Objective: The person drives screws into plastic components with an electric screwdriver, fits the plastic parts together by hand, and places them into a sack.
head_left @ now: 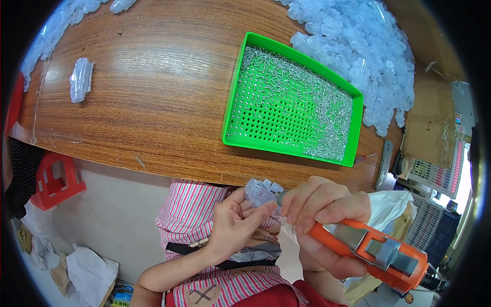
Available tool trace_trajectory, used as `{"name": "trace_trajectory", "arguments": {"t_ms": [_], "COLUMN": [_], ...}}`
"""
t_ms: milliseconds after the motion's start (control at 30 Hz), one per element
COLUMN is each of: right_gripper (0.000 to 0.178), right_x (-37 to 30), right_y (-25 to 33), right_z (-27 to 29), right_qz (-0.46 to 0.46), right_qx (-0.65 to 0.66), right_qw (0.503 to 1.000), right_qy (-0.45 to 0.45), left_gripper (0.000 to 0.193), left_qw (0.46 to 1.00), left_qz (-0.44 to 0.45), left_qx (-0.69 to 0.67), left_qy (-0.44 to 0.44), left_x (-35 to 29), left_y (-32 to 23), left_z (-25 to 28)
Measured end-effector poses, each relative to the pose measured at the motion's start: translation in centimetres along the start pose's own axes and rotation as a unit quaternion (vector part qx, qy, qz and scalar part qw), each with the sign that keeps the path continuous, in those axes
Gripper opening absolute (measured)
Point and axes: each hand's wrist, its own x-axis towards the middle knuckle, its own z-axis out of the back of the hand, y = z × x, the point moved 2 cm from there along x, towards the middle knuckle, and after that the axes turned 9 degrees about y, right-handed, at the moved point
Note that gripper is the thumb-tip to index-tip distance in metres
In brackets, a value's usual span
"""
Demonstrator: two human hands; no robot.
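Near the table's front edge, my left hand (pixel 234 221) grips a clear plastic part (pixel 260 192) between thumb and fingers. My right hand (pixel 327 215) is wrapped round an orange electric screwdriver (pixel 371 250) with a metal lever on its side. The driver's tip end points left and meets the plastic part; the bit itself is mostly hidden by my fingers. Beyond both hands lies a green perforated tray (pixel 289 152) holding many small silver screws (pixel 327 128), some standing in its holes.
A large heap of clear plastic parts (pixel 353 46) covers the table's far right. One single clear part (pixel 81 80) lies on the left, with more along the far left edge. A red stool (pixel 59 179) stands on the floor at left. Crates (pixel 432 174) stand at right.
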Motion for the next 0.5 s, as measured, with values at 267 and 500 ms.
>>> {"name": "trace_trajectory", "arguments": {"t_ms": [267, 500], "right_gripper": [0.071, 0.068], "right_x": [-0.3, 1.8], "right_y": [-0.3, 2.6], "right_z": [-0.9, 1.6], "right_qz": [-0.009, 0.022], "right_qx": [-0.025, 0.087], "right_qw": [0.999, 0.995], "right_qy": [0.029, -0.041], "left_gripper": [0.025, 0.029], "left_qw": [0.999, 0.983], "left_qz": [0.014, 0.037], "left_qx": [0.039, 0.175], "left_qy": [-0.013, 0.031], "left_x": [-0.2, -0.4], "left_y": [0.2, -0.5], "left_z": [0.8, 0.8]}}
